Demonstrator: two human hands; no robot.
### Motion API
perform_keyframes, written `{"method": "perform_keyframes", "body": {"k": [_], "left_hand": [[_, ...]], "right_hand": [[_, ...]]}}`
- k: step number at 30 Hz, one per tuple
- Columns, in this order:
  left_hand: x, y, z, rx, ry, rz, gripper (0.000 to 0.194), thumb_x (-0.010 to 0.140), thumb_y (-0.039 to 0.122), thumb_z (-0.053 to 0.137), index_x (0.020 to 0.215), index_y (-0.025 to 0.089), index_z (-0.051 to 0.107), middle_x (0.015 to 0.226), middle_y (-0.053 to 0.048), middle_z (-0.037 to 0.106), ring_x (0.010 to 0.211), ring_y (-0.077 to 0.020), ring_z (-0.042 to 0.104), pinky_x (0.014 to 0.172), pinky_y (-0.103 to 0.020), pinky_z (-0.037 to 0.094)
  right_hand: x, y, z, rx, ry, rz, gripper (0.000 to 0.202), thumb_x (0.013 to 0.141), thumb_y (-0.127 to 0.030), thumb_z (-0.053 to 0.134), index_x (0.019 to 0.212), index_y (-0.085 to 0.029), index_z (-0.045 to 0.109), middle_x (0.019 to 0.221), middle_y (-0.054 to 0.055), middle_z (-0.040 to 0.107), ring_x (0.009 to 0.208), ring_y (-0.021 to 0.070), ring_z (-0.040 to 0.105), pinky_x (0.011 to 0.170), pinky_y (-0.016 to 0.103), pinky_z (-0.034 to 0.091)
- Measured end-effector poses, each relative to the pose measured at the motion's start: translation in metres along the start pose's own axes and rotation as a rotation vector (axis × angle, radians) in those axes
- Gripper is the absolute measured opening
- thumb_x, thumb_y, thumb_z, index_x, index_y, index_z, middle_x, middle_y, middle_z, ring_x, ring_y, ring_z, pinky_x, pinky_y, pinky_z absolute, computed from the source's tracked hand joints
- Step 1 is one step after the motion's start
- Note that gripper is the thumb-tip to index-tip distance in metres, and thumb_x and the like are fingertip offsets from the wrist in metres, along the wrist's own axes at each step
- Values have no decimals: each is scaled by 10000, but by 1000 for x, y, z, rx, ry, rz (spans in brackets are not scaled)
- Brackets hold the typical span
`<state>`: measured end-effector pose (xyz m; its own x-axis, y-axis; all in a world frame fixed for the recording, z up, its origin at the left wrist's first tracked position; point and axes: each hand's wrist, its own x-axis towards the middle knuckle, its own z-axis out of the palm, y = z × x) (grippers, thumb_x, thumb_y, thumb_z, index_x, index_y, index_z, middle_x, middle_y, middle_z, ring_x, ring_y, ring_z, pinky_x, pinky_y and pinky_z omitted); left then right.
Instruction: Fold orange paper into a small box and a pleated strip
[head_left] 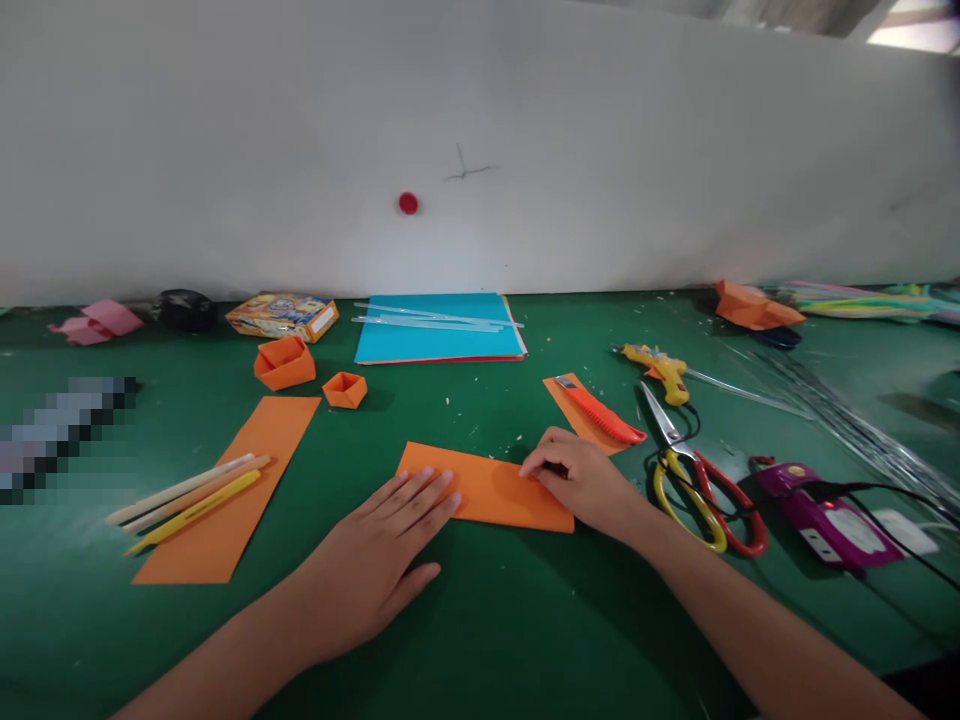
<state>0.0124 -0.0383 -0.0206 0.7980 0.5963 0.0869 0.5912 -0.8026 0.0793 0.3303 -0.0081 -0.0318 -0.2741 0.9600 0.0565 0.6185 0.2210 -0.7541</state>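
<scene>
A folded strip of orange paper point(491, 492) lies flat on the green table in front of me. My left hand point(382, 555) rests on its left end, palm down with the fingers stretched out. Over the right part of the strip, my right hand point(581, 475) is curled, thumb and fingertips brought together at the paper's surface. Whether the paper's edge is between those fingertips is hard to see. Just beyond the right hand, a red box cutter point(600, 412) lies on a smaller orange paper piece point(559, 398).
Scissors point(686, 465), a yellow glue gun point(660, 370) and a purple power strip point(829, 515) with cables lie right. Several pens point(199, 510) rest on orange paper point(262, 440) at left. Small orange boxes point(285, 362) and blue sheets point(442, 345) stand near the white wall point(300, 150).
</scene>
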Motion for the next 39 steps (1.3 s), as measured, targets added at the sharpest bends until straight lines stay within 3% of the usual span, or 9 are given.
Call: {"method": "perform_keyframes", "body": {"k": [20,25,31,39], "left_hand": [[-1,3,-2,-18,-50,-21,647,1044,440,394,1613,311,114,1671,-1,216,1524,-246,297,1256,-424,289],[0,1,-5,-30,-46,-20,599,1047,445,398,1599,341,191,1661,0,254,1517,-248,315,1237,-430,324],[2,-1,-4,-39,-62,-15,550,1037,458,428,1564,411,278,1665,4,240,1513,-283,318,1219,-475,352],[2,2,-6,-27,-108,-28,558,1043,455,406,1573,418,237,1674,-13,202,1518,-298,302,1208,-514,364]], "right_hand": [[1,-3,-2,11,-9,-14,353,833,-44,481,784,-243,767,958,46,629,868,179,632,748,318,519],[1,-4,-3,-9,-26,-3,352,843,-42,484,779,-243,766,969,47,627,897,185,633,788,332,521],[0,-6,-6,-93,-72,-92,377,849,-21,467,843,-246,770,1007,49,626,970,198,624,847,355,512],[-2,-10,-10,-147,-22,-231,364,880,-42,455,870,-245,758,991,64,638,959,213,603,850,381,514]]}}
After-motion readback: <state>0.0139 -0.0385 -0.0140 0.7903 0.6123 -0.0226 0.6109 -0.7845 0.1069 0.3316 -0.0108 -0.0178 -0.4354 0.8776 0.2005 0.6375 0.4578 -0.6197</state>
